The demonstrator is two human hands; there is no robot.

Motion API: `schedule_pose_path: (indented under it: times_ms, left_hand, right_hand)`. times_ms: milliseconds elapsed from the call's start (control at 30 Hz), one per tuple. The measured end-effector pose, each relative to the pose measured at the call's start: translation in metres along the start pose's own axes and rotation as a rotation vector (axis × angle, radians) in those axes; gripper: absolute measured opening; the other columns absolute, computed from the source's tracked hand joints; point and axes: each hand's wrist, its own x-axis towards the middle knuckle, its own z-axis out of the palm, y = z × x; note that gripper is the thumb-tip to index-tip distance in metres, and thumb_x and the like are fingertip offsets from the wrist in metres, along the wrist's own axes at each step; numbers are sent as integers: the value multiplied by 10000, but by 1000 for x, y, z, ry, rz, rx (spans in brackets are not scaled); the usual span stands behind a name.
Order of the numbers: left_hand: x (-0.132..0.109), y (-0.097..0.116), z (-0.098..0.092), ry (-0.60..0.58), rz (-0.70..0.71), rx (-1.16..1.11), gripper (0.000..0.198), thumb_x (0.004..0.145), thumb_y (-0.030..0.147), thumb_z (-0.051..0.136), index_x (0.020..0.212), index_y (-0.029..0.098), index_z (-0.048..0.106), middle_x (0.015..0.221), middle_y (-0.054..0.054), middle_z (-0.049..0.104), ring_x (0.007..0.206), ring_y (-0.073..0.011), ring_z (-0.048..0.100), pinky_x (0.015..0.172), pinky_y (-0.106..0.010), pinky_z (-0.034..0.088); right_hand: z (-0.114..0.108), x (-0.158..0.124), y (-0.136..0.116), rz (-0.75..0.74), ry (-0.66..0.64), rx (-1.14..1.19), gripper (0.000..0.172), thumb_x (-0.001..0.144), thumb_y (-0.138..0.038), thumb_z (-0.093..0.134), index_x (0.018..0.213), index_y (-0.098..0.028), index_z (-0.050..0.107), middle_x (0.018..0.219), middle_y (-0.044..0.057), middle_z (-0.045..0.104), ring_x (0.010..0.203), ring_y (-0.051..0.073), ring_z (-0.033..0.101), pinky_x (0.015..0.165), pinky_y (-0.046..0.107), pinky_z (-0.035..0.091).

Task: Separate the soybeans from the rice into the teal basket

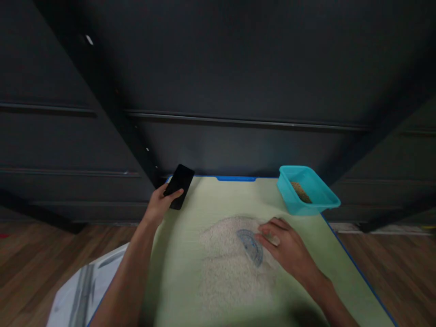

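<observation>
At the table's far left edge, my left hand (160, 203) holds a black smartphone (180, 184), its thumb lying across the dark face. A pale layer of small grains (231, 277) is spread over the middle of the light green tabletop (187, 227). Over these grains is a clear bluish protractor (251, 249), its curved edge facing up and right. My right hand (284, 243) is closed, thumb and forefinger pinching at the protractor's curved edge. Its other fingers are curled. Slight blur hides the exact contact.
A turquoise plastic basin (294, 206) with some brownish grain (301, 192) inside stands at the table's back right corner. Dark metal panels (238, 145) rise directly behind the table. A white box-like object (90, 290) is low on the left, above wooden flooring (37, 268).
</observation>
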Motion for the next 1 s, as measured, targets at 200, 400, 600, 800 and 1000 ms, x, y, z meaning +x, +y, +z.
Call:
schedule_pose_path:
  times_ms: [200, 400, 600, 800, 1000]
  left_hand:
    - [-13, 10, 11, -80, 12, -463, 382, 719, 373, 837, 1033, 311, 627, 990, 35, 775, 859, -224, 791, 829, -379, 625]
    - [-20, 21, 13, -186, -75, -729, 380, 841, 349, 753, 1190, 319, 605, 1093, -10, 826, 833, -227, 804, 836, -420, 645]
    - [-11, 17, 9, -311, -102, -840, 495, 973, 584, 454, 1280, 252, 655, 1091, -90, 823, 945, -297, 799, 873, -505, 651]
    - [6, 1, 3, -286, -136, -931, 572, 957, 644, 428, 1235, 209, 674, 1059, -135, 822, 1063, -332, 770, 928, -528, 629]
    - [8, -1, 2, -336, -146, -951, 606, 939, 670, 449, 1243, 196, 673, 1071, -154, 827, 1029, -323, 780, 889, -479, 642]
  right_hand:
    - [18, 6, -12, 13, -173, -205, 330, 814, -335, 813, 1121, -218, 780, 1104, 117, 678, 1121, 358, 598, 1017, 523, 478]
    - [23, 2, -13, 51, -94, -121, 224, 802, -238, 793, 1025, -239, 768, 1091, 104, 670, 1105, 340, 607, 1021, 516, 482]
    - [13, 12, -25, 124, -222, 238, 82, 889, -225, 716, 971, -219, 713, 900, 34, 751, 832, 232, 706, 782, 358, 551]
    - [4, 74, -38, -234, -133, 132, 126, 990, -217, 642, 1027, -218, 762, 1007, 57, 758, 969, 214, 693, 899, 353, 523]
    - [43, 122, -29, -506, -229, -52, 260, 1021, -119, 571, 1158, -220, 768, 1177, 76, 784, 1124, 229, 678, 996, 419, 502]
